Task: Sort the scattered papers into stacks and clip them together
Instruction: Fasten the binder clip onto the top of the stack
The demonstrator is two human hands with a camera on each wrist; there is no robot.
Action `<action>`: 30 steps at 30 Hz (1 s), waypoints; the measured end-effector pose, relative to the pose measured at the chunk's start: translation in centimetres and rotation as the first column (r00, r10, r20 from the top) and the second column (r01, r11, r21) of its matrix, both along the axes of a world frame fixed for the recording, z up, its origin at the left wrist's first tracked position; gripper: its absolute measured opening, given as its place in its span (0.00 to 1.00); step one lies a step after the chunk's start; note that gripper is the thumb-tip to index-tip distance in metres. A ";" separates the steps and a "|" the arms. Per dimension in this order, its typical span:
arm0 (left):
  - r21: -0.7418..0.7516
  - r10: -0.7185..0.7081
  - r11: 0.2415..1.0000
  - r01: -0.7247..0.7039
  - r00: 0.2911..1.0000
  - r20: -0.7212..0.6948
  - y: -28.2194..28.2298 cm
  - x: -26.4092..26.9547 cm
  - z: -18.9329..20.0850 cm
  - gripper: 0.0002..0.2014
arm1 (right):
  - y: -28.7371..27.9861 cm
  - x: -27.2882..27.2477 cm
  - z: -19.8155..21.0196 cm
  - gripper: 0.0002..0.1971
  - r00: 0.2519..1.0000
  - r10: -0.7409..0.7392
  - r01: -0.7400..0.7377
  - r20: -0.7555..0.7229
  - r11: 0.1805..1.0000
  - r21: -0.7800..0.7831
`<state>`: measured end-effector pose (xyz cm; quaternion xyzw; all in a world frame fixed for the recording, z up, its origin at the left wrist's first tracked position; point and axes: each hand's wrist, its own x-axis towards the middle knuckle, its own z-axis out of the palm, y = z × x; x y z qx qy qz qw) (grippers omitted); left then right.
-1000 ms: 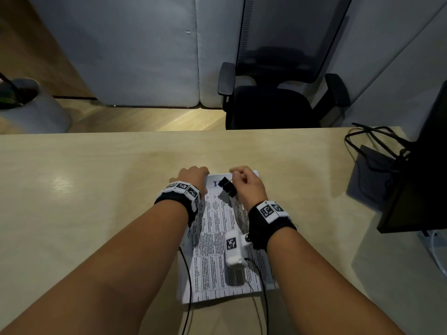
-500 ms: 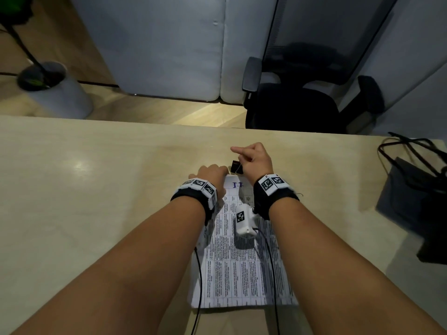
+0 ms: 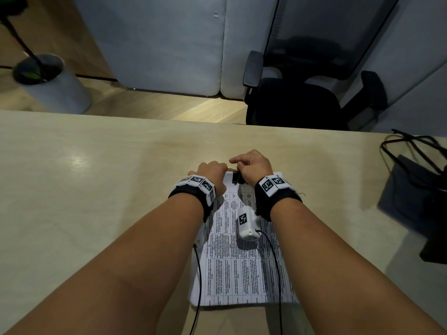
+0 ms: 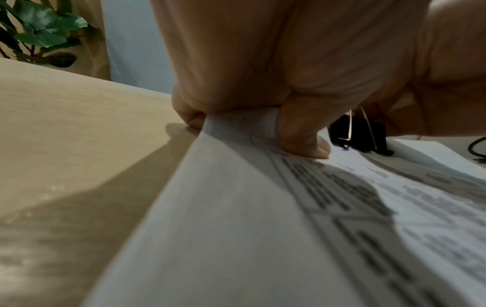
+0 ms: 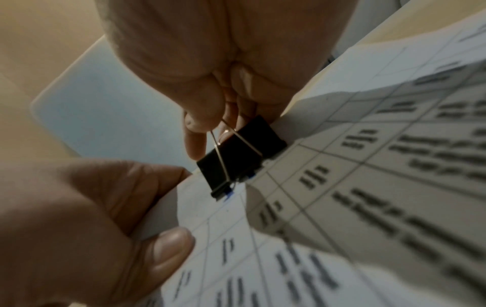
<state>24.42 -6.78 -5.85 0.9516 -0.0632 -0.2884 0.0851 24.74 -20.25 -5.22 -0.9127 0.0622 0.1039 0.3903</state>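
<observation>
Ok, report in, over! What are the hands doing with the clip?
Left hand pinches printed paper stack corner. Right hand pinches black binder clip, on stack's far edge. Nothing in the way.

The table (image 3: 96,189) is pale wood-look laminate, smooth with a soft sheen. The papers (image 3: 242,274) are thin matt white sheets printed in black. The binder clip (image 5: 238,153) has a matt black body and thin shiny metal wire handles
</observation>
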 end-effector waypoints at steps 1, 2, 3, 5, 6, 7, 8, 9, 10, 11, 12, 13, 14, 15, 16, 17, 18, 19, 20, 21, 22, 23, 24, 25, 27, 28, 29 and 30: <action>-0.003 0.007 1.000 -0.007 1.000 0.005 0.0 0.0 0.0 0.14 | -0.1 -0.2 0.2 0.14 1.000 0.025 -0.025 -0.009 1.000 -0.005; -0.005 0.012 1.000 -0.012 1.000 0.013 -0.1 -0.1 -0.1 0.14 | -0.2 -0.4 0.5 0.14 0.998 0.064 -0.065 -0.020 0.998 -0.025; -0.005 0.014 1.000 -0.014 1.000 0.021 -0.1 -0.1 -0.1 0.14 | -0.3 -0.5 0.6 0.15 0.993 0.112 -0.114 -0.033 0.991 -0.068; -0.006 0.011 1.000 -0.011 0.999 0.031 -0.1 -0.1 -0.3 0.15 | -0.6 -0.7 0.8 0.15 0.984 0.173 -0.176 -0.036 0.970 -0.165; -0.006 0.008 1.000 -0.007 0.999 0.035 -0.1 -0.1 -0.3 0.15 | -0.7 -1.0 0.7 0.14 0.986 0.168 -0.166 -0.005 0.967 -0.193; -0.006 0.006 1.000 -0.006 0.999 0.037 -0.1 -0.1 -0.4 0.15 | -0.8 -1.4 0.8 0.12 0.988 0.144 -0.130 0.055 0.970 -0.206; -0.007 0.008 1.000 -0.008 0.999 0.039 -0.1 -0.1 -0.4 0.15 | -0.8 -2.0 0.8 0.09 0.986 0.112 -0.085 0.122 0.975 -0.205; -0.008 0.011 1.000 -0.011 0.999 0.040 -0.1 -0.1 -0.4 0.15 | -0.8 -2.6 0.9 0.07 0.980 0.086 -0.050 0.179 0.979 -0.198; -0.008 0.012 1.000 -0.012 0.999 0.045 -0.1 -0.1 -0.4 0.14 | -0.7 -3.2 1.2 0.07 0.973 0.074 -0.031 0.220 0.981 -0.192; -0.007 0.010 1.000 -0.009 0.999 0.051 -0.1 -0.1 -0.4 0.13 | -0.6 -3.9 1.5 0.08 0.968 0.072 -0.025 0.241 0.981 -0.193; -0.007 0.007 1.000 -0.007 0.998 0.056 -0.1 -0.2 -0.4 0.12 | -0.4 -4.5 1.9 0.08 0.969 0.078 -0.028 0.235 0.977 -0.209; -0.007 0.006 1.000 -0.006 0.998 0.060 -0.1 -0.2 -0.3 0.11 | -0.3 -5.0 2.3 0.09 0.978 0.096 -0.047 0.187 0.968 -0.248; -0.008 0.006 1.000 -0.005 0.998 0.061 -0.1 -0.2 -0.2 0.11 | -0.2 -5.4 2.6 0.10 0.987 0.126 -0.089 0.102 0.948 -0.305; -0.009 0.004 1.000 -0.003 0.998 0.060 -0.1 -0.3 -0.1 0.12 | -0.1 -5.7 2.7 0.11 0.987 0.160 -0.148 0.003 0.920 -0.363; -0.010 0.004 1.000 -0.003 0.998 0.059 -0.1 -0.3 -0.1 0.13 | 0.1 -6.1 2.7 0.11 0.978 0.190 -0.208 -0.085 0.890 -0.405; -0.011 0.003 1.000 -0.003 0.998 0.057 -0.1 -0.3 0.1 0.14 | 0.2 -6.3 2.7 0.11 0.967 0.211 -0.252 -0.142 0.867 -0.430; -0.012 0.003 1.000 -0.002 0.998 0.056 -0.1 -0.4 0.2 0.15 | 0.3 -6.5 2.5 0.11 0.960 0.224 -0.276 -0.168 0.855 -0.439; -0.017 0.000 1.000 0.001 0.999 0.053 0.0 -0.4 0.3 0.15 | 0.3 -6.6 2.3 0.11 0.958 0.230 -0.283 -0.170 0.854 -0.436; -0.025 -0.002 1.000 0.004 0.999 0.047 0.0 -0.5 0.6 0.16 | 0.3 -6.7 2.3 0.11 0.960 0.236 -0.278 -0.149 0.861 -0.426; -0.036 -0.001 0.999 0.003 0.999 0.043 0.1 -0.6 0.8 0.15 | 0.2 -6.8 2.3 0.10 0.963 0.247 -0.268 -0.106 0.865 -0.424; -0.050 0.005 0.999 -0.003 0.999 0.040 0.1 -0.7 1.2 0.15 | 0.0 -6.8 2.4 0.10 0.964 0.263 -0.254 -0.038 0.865 -0.434; -0.063 0.015 0.998 -0.012 0.999 0.045 0.1 -0.8 1.5 0.15 | -0.2 -6.8 2.6 0.12 0.958 0.285 -0.241 0.032 0.860 -0.449; -0.075 0.030 0.997 -0.026 0.998 0.061 0.1 -1.1 1.9 0.15 | -0.4 -6.8 2.9 0.16 0.949 0.305 -0.234 0.082 0.853 -0.467; -0.089 0.046 0.995 -0.038 0.995 0.093 0.0 -1.5 2.3 0.15 | -0.6 -6.7 3.3 0.22 0.942 0.323 -0.239 0.096 0.841 -0.485; -0.113 0.067 0.993 -0.047 0.980 0.186 -0.3 -2.5 3.2 0.12 | -0.9 -6.5 4.2 0.32 0.930 0.365 -0.290 0.036 0.791 -0.538; -0.125 0.073 0.991 -0.043 0.967 0.244 -0.6 -3.2 3.6 0.11 | -1.0 -6.3 4.5 0.33 0.923 0.385 -0.316 0.004 0.763 -0.564; -0.134 0.076 0.990 -0.038 0.951 0.298 -0.8 -3.8 4.1 0.11 | -1.0 -6.2 4.7 0.34 0.918 0.395 -0.333 -0.021 0.742 -0.582; -0.143 0.076 0.989 -0.028 0.935 0.347 -1.0 -4.4 4.5 0.11 | -1.1 -6.0 4.9 0.34 0.917 0.396 -0.344 -0.044 0.731 -0.589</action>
